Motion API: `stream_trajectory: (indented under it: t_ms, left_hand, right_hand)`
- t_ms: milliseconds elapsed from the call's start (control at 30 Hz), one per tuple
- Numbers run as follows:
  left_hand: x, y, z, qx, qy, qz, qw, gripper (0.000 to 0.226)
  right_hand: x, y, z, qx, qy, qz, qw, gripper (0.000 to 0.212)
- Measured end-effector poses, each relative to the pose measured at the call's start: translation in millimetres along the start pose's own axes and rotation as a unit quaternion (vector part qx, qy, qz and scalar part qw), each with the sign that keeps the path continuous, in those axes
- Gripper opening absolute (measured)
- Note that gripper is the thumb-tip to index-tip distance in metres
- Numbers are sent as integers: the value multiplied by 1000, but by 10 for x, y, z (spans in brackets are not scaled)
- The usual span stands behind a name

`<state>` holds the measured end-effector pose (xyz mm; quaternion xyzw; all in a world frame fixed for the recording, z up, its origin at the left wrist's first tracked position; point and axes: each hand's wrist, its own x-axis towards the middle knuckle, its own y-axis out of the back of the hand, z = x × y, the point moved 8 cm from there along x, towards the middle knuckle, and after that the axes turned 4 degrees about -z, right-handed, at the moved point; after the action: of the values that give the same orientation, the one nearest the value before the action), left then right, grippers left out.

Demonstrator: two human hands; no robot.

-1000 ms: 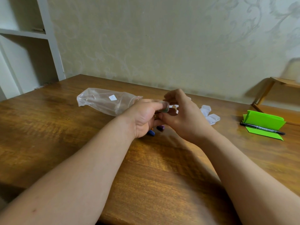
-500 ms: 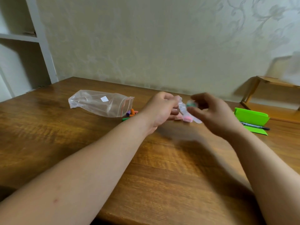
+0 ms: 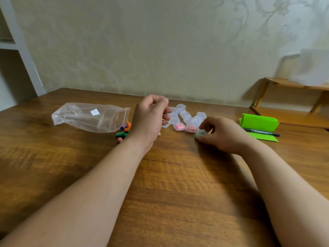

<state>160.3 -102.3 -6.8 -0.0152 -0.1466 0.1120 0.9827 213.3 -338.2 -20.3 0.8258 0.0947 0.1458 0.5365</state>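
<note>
1. A clear zip bag (image 3: 89, 117) is lying on its side at the left of the wooden table (image 3: 160, 184). Its mouth is facing a small heap of loose coloured plugs (image 3: 123, 131) just beside it.
2. The left hand (image 3: 149, 120) is hovering between that heap and the boxes with its fingers curled inward. I cannot tell whether they are pinching anything. If the wrist drops, it is likely to be scattering the plugs.
3. Empty clear boxes (image 3: 183, 114) are sitting in rows toward the wall, with two pink-filled boxes (image 3: 179, 126) in front of them.
4. The right hand (image 3: 222, 134) is pinching a green-filled box (image 3: 200, 134) between thumb and fingertips, down at the table just right of the pink ones. Pushing it sideways risks knocking its neighbours out of line. If the lid is not fully snapped, it may be springing open on release.
5. A green folded paper (image 3: 258, 122) and a black marker (image 3: 261, 134) are lying well apart, at the far right.
</note>
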Motion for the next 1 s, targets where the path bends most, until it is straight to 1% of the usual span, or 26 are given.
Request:
stream_trajectory:
  t_ms: [100, 233, 333, 400, 433, 467, 500, 567, 633, 700, 800, 867, 933, 1000]
  left_hand:
    - [-16, -15, -1, 6, -9, -9, 1000, 15]
    - [-26, -33, 21, 17, -21, -15, 1000, 17]
    - [-38, -48, 45, 30, -29, -16, 999, 15]
    - [-44, -51, 60, 36, -31, -17, 999, 14]
    - [-47, -52, 63, 37, -30, -17, 999, 15]
    - [-49, -52, 65, 39, -30, -18, 999, 15]
    - [-50, -52, 67, 41, -29, -18, 999, 15]
    - [-53, -51, 73, 41, -28, -19, 999, 15]
    - [-55, -50, 75, 39, -27, -19, 999, 15]
    - [-59, -51, 81, 41, -27, -20, 999, 15]
    - [-67, -53, 92, 47, -28, -23, 998, 15]
    - [-72, -62, 94, 48, -26, -27, 998, 16]
    - [-76, -73, 91, 50, -23, -31, 998, 15]
    - [-81, -87, 86, 54, -20, -38, 998, 14]
  right_hand:
    - [47, 1, 36, -10, -9, 33, 999, 31]
    - [93, 3, 60, -13, 10, 75, 997, 25]
    - [122, -1, 90, 17, 16, 92, 995, 26]
    - [133, 35, 105, 43, 17, 118, 992, 22]
    - [137, 47, 112, 41, 14, 121, 992, 29]
    - [146, 42, 122, 26, 9, 113, 993, 40]
    - [152, 22, 135, -8, -3, 91, 996, 50]
    - [158, -22, 168, -94, -28, 46, 994, 54]
    - [155, -26, 196, -158, -43, 35, 986, 50]
    - [136, 46, 204, -182, -62, 56, 980, 45]
    - [102, 152, 219, -171, -90, 88, 977, 33]
    - [79, 151, 223, -149, -93, 90, 980, 26]
    - [66, 131, 231, -133, -92, 85, 983, 23]
    - [62, 143, 240, -136, -99, 90, 982, 25]
